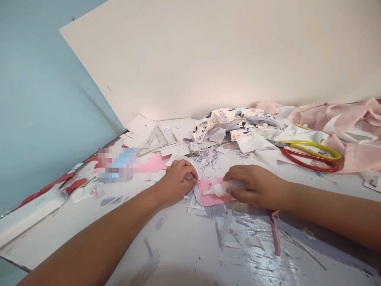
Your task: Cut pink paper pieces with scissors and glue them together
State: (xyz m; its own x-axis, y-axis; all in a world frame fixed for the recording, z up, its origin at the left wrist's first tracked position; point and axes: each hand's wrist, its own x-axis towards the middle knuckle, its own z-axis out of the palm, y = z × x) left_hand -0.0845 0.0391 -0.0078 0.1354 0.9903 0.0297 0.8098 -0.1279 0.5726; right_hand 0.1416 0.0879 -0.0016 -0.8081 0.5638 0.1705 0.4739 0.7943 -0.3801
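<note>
A small pink paper piece (210,200) lies on the cluttered white table between my hands. My right hand (253,184) is closed around a white glue bottle (218,190), tipped on its side. Its narrow nozzle points left, low over the pink paper; whether the tip touches it, I cannot tell. Faint curved marks show on the paper near the nozzle. At the paper's left edge, my left hand (180,178) is closed in a pinch, thumb and forefinger meeting at the upper left corner.
Scissors (311,153) with red and yellow handles lie on fabric scraps at right. Floral fabric (232,119) and a clear set square (156,139) are farther back. Shredded paper (206,155) lies behind my hands, a pink strip (276,234) in front. A white board (223,55) stands behind.
</note>
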